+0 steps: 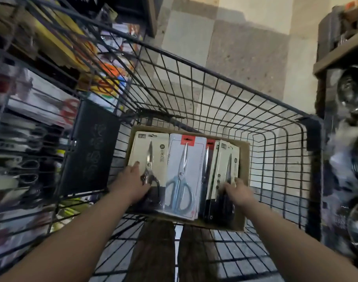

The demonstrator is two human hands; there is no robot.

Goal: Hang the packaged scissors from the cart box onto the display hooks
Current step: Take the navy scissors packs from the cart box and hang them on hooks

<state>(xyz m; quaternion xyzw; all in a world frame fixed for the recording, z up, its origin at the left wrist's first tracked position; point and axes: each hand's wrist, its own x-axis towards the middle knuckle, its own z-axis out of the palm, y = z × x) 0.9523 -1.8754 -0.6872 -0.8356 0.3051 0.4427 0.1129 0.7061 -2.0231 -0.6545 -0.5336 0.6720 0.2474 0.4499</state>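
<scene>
A cardboard box of packaged scissors sits on the wire cart's floor. The left hand grasps the cream pack at the box's left edge. The right hand has its fingers curled round the rightmost pack. A blue-handled pack lies between them. The cart's left wall stands between the box and a blurred display rack.

Retail shop, housewares/hardware aisle: a wire shopping cart stands on a tiled floor btwn stocked fixtures. Left, seen thru the cart wires, carded scissors & other packaged goods on display; right, a shelf unit w/ shiny metal ware, blurred. A cardboard box in the cart holds more scissors packs, cards w/ hang slots.
</scene>
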